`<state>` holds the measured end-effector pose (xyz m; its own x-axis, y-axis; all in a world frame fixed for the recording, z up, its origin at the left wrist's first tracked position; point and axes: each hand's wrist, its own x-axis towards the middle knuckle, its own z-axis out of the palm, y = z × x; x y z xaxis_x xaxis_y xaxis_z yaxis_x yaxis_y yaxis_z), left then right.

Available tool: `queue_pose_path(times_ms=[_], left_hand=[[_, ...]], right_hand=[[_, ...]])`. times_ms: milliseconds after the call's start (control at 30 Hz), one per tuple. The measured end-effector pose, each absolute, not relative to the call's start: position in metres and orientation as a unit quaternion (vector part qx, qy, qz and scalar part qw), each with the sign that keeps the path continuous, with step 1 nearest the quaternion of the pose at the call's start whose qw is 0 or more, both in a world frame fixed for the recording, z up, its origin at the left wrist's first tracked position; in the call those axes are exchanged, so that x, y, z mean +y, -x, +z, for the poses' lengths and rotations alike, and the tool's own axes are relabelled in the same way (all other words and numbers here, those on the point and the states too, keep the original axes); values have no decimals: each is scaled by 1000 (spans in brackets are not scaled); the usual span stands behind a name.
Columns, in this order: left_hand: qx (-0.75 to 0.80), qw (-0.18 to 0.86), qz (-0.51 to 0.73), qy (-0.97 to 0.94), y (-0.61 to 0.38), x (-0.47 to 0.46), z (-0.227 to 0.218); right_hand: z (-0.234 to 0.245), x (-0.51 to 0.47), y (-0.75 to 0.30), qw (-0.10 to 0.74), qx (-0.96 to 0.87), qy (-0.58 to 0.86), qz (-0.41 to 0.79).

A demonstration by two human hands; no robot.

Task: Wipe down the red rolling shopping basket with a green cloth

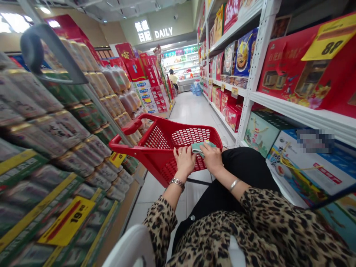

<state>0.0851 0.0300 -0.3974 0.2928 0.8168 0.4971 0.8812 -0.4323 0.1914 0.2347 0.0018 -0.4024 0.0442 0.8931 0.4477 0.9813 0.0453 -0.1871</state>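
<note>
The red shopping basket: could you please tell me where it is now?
The red shopping basket sits mid-frame in the head view, beneath the left hand and right hand, beside the stacked cans.

Glossy red plastic basket (pixel 161 138), matt green cloth (pixel 201 147); white painted-metal shelving (pixel 257 63), shiny metal watch band (pixel 177 183)

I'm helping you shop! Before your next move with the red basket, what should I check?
1. Both hands at the basket: ok. The left hand and right hand are both on the red mesh basket.
2. Cloth under control: ok. The right hand is on the folded teal cloth.
3. Basket away from the stacked cans: cannot tell. They look very close.
4. Floor ahead: ok. The white tile floor stretches open down the aisle.
5. Person ahead: ok. The shopper stands far down the aisle.
</note>
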Motion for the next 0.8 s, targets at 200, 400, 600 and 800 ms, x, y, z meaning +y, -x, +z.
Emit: queue_pose_path(times_ms=[200, 400, 600, 800], left_hand=[[-526, 140, -441, 714, -24, 11, -366], [-636, 240, -438, 588, 58, 10, -308], [-604, 256, -285, 699, 59, 3, -303], [-626, 286, -267, 675, 42, -9, -301]], right_hand=[[-384, 14, -247, 182, -645, 739, -63], [-370, 20, -241, 183, -622, 760, -40], [-366, 18, -187, 278, -690, 668, -32], [-355, 2, -129, 378, -744, 549, -47]])
